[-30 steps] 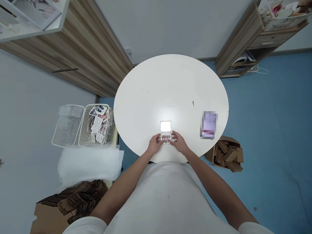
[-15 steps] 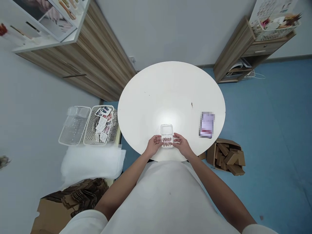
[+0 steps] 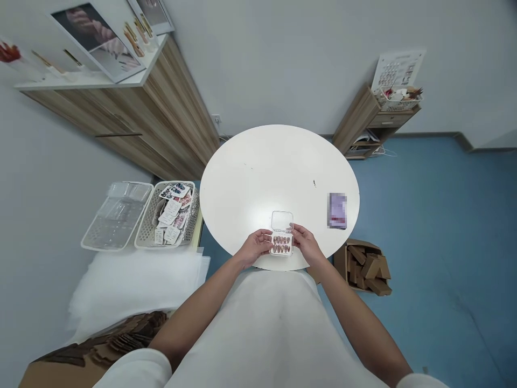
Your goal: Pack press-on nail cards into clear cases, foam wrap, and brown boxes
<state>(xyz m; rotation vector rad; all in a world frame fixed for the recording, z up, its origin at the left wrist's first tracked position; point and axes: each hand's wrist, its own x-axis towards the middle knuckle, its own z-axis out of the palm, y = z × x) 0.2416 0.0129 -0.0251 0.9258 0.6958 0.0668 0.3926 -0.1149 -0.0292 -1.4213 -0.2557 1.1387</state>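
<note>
A small clear plastic case (image 3: 282,254) lies at the near edge of the white round table, its transparent lid (image 3: 281,221) standing open away from me. Inside it are two rows of press-on nails (image 3: 281,240), reddish brown and glossy, on a white card. My left hand (image 3: 255,248) grips the left side of the case, fingers bent against its edge. On the other side, my right hand (image 3: 306,244) holds the right edge, one fingertip up by the hinge and the lid's lower corner.
On the white table (image 3: 242,188) a pixelated purple item (image 3: 337,210) lies to the right. At the left stand a basket of nail cards (image 3: 172,215), a basket of clear cases (image 3: 121,215), white sheets (image 3: 141,280) and folded cardboard (image 3: 117,339). A carton of brown boxes (image 3: 365,267) sits on the floor at right.
My fingers have closed in on the case, which now sits slightly tilted. My right fingers have shifted up toward the hinge. The whole view has shifted as my head moved.
</note>
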